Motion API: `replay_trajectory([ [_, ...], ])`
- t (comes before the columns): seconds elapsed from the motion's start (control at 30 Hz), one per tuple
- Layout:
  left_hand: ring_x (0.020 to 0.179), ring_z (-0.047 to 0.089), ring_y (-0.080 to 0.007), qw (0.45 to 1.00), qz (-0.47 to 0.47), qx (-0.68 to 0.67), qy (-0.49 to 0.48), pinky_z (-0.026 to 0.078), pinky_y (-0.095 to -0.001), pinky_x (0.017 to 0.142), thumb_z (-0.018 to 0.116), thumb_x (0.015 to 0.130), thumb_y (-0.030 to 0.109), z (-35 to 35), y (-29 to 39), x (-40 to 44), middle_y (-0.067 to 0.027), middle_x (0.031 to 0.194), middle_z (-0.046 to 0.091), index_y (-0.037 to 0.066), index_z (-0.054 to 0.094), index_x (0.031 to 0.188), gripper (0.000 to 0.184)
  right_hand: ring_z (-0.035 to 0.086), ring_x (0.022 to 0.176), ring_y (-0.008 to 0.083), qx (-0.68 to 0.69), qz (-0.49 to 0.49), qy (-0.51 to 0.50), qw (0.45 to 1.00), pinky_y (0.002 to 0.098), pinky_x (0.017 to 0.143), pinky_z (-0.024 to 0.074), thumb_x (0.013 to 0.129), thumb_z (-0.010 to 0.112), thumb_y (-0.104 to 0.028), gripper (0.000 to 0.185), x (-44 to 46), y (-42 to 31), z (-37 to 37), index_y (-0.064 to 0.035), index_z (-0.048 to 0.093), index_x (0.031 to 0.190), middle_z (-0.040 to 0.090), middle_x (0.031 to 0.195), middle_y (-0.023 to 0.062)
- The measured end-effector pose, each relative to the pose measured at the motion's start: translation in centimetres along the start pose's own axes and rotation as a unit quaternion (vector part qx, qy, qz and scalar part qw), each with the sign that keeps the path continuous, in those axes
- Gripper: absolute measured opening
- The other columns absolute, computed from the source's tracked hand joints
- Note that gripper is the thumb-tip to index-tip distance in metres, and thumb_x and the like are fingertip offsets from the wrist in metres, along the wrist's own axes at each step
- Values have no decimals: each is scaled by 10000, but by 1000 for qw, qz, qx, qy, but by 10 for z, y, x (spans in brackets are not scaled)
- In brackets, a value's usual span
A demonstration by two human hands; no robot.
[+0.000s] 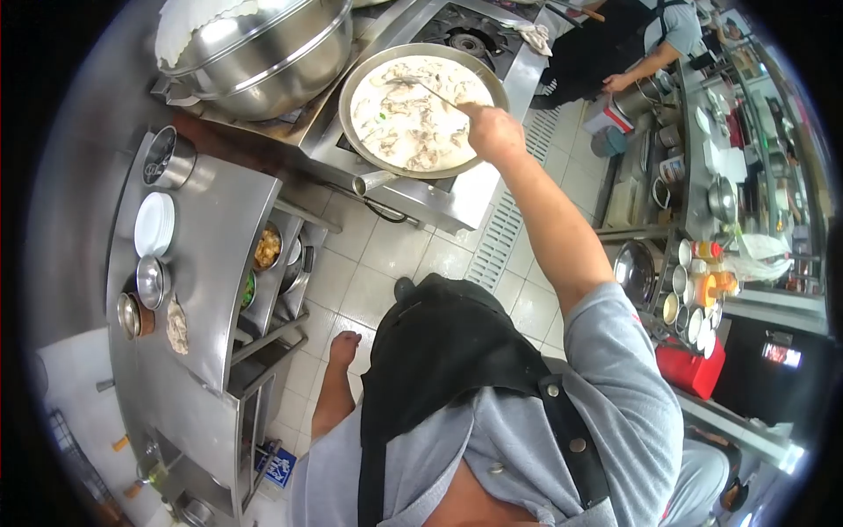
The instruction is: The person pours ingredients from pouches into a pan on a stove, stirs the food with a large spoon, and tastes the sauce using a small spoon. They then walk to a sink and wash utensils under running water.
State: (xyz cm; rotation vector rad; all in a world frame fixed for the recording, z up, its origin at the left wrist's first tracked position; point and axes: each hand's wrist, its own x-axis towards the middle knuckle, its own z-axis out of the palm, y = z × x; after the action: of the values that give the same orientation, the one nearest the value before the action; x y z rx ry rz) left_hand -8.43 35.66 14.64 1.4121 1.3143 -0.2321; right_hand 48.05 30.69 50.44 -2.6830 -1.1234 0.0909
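Observation:
A wide pan (372,180) on the stove holds a creamy white dish with brownish pieces and a small green bit near its left side. My right hand (497,134) is closed on the handle of a metal utensil (430,90), whose far end rests in the creamy food. The hand is over the pan's right rim. My left hand (345,349) hangs low beside my dark apron (439,351), away from the pan, with its fingers curled and nothing visible in them.
A large steel pot (263,66) stands left of the pan. The left steel counter (206,255) bears bowls, white plates (154,225) and a cloth (177,327). Another person's arm (645,68) is at the upper right, near shelves with containers. A floor drain grate (496,246) runs right of the stove.

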Motion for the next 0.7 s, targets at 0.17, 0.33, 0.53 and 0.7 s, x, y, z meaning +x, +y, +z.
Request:
replay_trajectory([
  [0.17, 700, 627, -144, 998, 56, -9, 15, 498, -297, 605, 718, 883, 258, -4, 22, 6, -61, 813, 690, 24, 717, 1024, 274, 704, 1031, 306, -17, -10, 27, 999, 425, 909, 548, 888, 532, -87, 470, -4, -4, -36, -249, 670, 1307, 728, 1116, 136],
  [0.33, 683, 623, -145, 1000, 10, 25, -14, 497, -300, 600, 708, 891, 268, -9, -10, 8, -66, 816, 695, 22, 721, 1021, 278, 717, 1001, 301, -89, -51, -8, 995, 419, 867, 558, 882, 568, -89, 474, 4, -1, -17, -266, 669, 1310, 740, 1077, 126],
  [0.53, 706, 662, -165, 1000, -3, 4, -3, 509, -312, 585, 720, 885, 269, -4, -31, -3, -82, 850, 709, -4, 706, 1057, 323, 726, 999, 291, -138, -49, -86, 986, 414, 838, 573, 894, 576, -90, 440, 4, -14, -50, -259, 678, 1287, 745, 1074, 127],
  [0.7, 720, 666, -168, 999, -21, -30, -11, 508, -314, 595, 702, 893, 259, -4, -26, 5, -82, 854, 709, -11, 704, 1062, 319, 724, 1004, 301, -157, -39, -81, 983, 421, 846, 573, 905, 560, -100, 288, 33, -36, -12, -160, 707, 1146, 745, 1067, 132],
])
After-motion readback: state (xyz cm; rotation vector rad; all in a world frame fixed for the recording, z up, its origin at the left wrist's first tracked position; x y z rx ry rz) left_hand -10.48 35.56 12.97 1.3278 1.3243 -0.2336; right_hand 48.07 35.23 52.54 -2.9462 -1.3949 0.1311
